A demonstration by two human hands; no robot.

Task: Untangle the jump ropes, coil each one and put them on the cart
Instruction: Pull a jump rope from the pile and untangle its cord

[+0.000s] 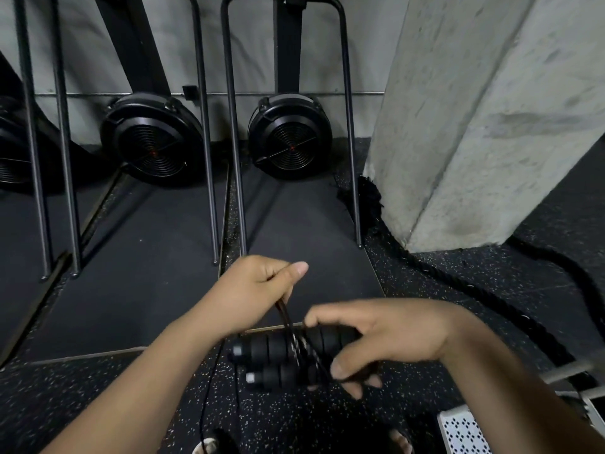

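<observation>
The right hand is clamping both black handles side by side as a core for the coil, while the left hand, just above it, is pinching the cord taut, seemingly to wind it round them. Its loose length is trailing below the wrists, vanishing against the dark floor. The perforated corner beside the right forearm is probably the cart, cut off.

Fans behind handles, pillar right (cart nearer)
</observation>
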